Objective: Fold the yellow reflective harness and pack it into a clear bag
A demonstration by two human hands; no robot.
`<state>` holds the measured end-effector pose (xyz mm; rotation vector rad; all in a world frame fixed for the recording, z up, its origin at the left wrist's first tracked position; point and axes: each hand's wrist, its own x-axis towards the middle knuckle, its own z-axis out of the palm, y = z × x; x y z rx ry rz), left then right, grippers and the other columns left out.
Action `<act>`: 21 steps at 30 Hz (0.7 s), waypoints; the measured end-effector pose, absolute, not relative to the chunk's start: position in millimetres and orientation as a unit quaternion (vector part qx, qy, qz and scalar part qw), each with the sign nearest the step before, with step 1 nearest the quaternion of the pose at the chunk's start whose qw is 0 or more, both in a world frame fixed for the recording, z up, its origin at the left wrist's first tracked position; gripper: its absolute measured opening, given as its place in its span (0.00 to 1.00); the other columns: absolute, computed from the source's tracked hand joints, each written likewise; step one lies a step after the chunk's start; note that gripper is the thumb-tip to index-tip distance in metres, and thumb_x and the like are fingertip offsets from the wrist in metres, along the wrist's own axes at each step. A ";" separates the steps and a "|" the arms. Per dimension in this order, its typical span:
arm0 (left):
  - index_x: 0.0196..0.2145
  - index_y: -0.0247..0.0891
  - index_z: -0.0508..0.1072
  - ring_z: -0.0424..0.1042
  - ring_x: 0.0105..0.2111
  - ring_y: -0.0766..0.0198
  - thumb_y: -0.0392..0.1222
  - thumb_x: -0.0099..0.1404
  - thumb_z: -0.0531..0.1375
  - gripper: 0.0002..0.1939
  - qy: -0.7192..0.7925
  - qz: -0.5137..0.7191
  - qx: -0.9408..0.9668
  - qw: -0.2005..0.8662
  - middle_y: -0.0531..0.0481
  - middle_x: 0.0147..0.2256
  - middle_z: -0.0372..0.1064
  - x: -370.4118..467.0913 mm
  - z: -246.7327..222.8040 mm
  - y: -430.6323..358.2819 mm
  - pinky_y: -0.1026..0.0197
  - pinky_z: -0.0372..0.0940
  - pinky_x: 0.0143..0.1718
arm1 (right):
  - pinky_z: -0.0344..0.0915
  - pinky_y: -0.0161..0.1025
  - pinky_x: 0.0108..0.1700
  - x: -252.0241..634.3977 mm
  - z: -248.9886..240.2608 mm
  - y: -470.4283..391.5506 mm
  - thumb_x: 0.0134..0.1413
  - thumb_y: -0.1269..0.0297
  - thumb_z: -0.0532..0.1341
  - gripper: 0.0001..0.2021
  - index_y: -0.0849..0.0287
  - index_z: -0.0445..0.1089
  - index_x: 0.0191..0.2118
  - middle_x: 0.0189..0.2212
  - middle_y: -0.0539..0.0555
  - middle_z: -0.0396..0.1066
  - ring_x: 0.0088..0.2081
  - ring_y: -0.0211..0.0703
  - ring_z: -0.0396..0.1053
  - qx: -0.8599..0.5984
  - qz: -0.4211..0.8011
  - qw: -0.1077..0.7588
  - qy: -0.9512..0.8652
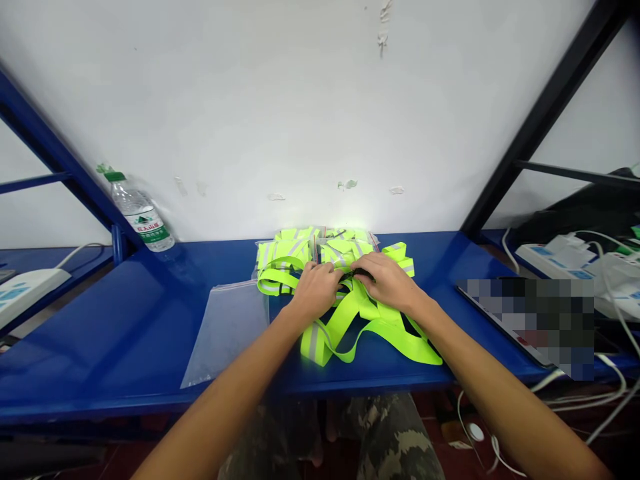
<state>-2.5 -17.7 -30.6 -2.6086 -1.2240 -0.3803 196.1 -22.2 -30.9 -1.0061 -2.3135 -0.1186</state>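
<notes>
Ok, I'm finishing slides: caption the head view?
Left hand and right hand hold neon-yellow strapping at a blue table, bagged straps behind.

Pretty sure this is a small workshop or packing-type spot, not a home. The blue tabletop (pixel 125 313) sits between metal frames (pixel 540 107), rack style, with more of the same surface carrying on past both sides. Power strips (pixel 25 290) and loose white cables (pixel 620 300) either side, bare white wall (pixel 275 100) with torn tape bits (pixel 277 197). Neon straps (pixel 375 327), some in clear bags (pixel 290 252), kinda seal it. Can't tell how big the room is, tbh.
</notes>
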 end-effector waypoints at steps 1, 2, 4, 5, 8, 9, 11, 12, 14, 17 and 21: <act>0.42 0.37 0.74 0.72 0.38 0.54 0.42 0.67 0.58 0.09 -0.419 -0.129 -0.891 0.114 0.45 0.36 0.72 -2.7 -31.2 -17.2 0.53 0.59 0.42 | 0.66 0.48 0.48 196.1 -30.8 -22.9 0.56 0.75 0.56 0.13 0.60 0.70 0.46 0.40 0.59 0.74 0.43 0.51 0.70 -0.379 -0.037 0.303 -0.873; 0.42 0.37 0.74 0.72 0.38 0.54 0.42 0.67 0.58 0.09 -0.420 -0.129 -0.891 0.111 0.45 0.36 0.72 -2.8 -31.8 -16.7 0.53 0.60 0.41 | 0.66 0.48 0.49 196.3 -30.7 -23.8 0.54 0.76 0.55 0.16 0.60 0.70 0.47 0.41 0.59 0.74 0.44 0.52 0.70 -0.378 -0.031 0.302 -0.874; 0.42 0.37 0.74 0.72 0.38 0.54 0.43 0.66 0.59 0.10 -0.419 -0.129 -0.892 0.107 0.45 0.36 0.72 -3.3 -32.8 -16.0 0.53 0.60 0.41 | 0.66 0.48 0.50 196.6 -30.6 -25.4 0.51 0.79 0.55 0.20 0.61 0.69 0.50 0.43 0.60 0.74 0.45 0.51 0.70 -0.376 -0.019 0.297 -0.877; 0.42 0.37 0.74 0.72 0.38 0.54 0.43 0.66 0.59 0.10 -0.419 -0.129 -0.893 0.105 0.45 0.37 0.72 -3.6 -33.1 -15.7 0.54 0.60 0.40 | 0.66 0.48 0.50 196.8 -30.8 -26.0 0.50 0.79 0.54 0.21 0.61 0.68 0.51 0.44 0.60 0.74 0.46 0.51 0.70 -0.376 -0.015 0.294 -0.879; 0.44 0.37 0.73 0.72 0.40 0.54 0.42 0.66 0.58 0.10 -0.414 -0.123 -0.896 0.099 0.44 0.39 0.71 -5.2 -33.4 -15.7 0.55 0.62 0.39 | 0.67 0.49 0.50 197.7 -31.9 -27.0 0.50 0.79 0.54 0.22 0.62 0.68 0.52 0.45 0.60 0.74 0.47 0.52 0.70 -0.389 -0.017 0.280 -0.878; 0.44 0.38 0.73 0.72 0.40 0.54 0.41 0.66 0.57 0.10 -0.411 -0.120 -0.898 0.095 0.44 0.40 0.71 -5.8 -33.2 -16.1 0.55 0.62 0.39 | 0.66 0.50 0.50 198.1 -32.5 -27.1 0.51 0.79 0.54 0.22 0.62 0.68 0.53 0.44 0.60 0.74 0.46 0.52 0.70 -0.397 -0.023 0.271 -0.877; 0.47 0.38 0.72 0.71 0.41 0.54 0.36 0.65 0.55 0.13 -0.403 -0.115 -0.904 0.083 0.43 0.41 0.70 -7.3 -32.6 -17.4 0.55 0.63 0.39 | 0.64 0.53 0.53 199.5 -33.9 -27.1 0.52 0.78 0.54 0.22 0.61 0.67 0.54 0.44 0.60 0.75 0.46 0.53 0.71 -0.412 -0.037 0.254 -0.874; 0.47 0.38 0.71 0.71 0.41 0.53 0.35 0.63 0.55 0.14 -0.399 -0.112 -0.907 0.074 0.43 0.41 0.69 -7.9 -32.1 -18.3 0.55 0.63 0.39 | 0.62 0.55 0.55 200.3 -34.7 -26.9 0.53 0.78 0.54 0.22 0.61 0.67 0.54 0.44 0.60 0.76 0.46 0.53 0.71 -0.418 -0.043 0.247 -0.873; 0.48 0.36 0.70 0.70 0.42 0.52 0.34 0.59 0.55 0.17 -0.394 -0.102 -0.912 0.048 0.41 0.43 0.68 -9.1 -30.7 -20.0 0.54 0.64 0.40 | 0.57 0.57 0.60 202.0 -36.7 -26.1 0.54 0.78 0.54 0.23 0.60 0.67 0.55 0.46 0.59 0.75 0.48 0.52 0.72 -0.424 -0.047 0.237 -0.873; 0.49 0.35 0.68 0.68 0.44 0.51 0.35 0.59 0.53 0.19 -0.393 -0.090 -0.915 -0.004 0.40 0.44 0.67 -10.8 -27.5 -21.2 0.52 0.64 0.44 | 0.60 0.53 0.58 204.7 -39.6 -23.9 0.54 0.77 0.54 0.22 0.60 0.67 0.55 0.50 0.59 0.74 0.50 0.51 0.72 -0.439 -0.023 0.232 -0.868; 0.53 0.33 0.65 0.67 0.49 0.54 0.35 0.65 0.45 0.21 -0.383 -0.108 -0.910 -0.119 0.40 0.48 0.68 -15.2 -21.5 -17.8 0.53 0.62 0.52 | 0.67 0.48 0.51 208.3 -39.5 -22.8 0.56 0.72 0.56 0.22 0.64 0.65 0.57 0.51 0.63 0.72 0.50 0.55 0.71 -0.480 0.012 0.229 -0.847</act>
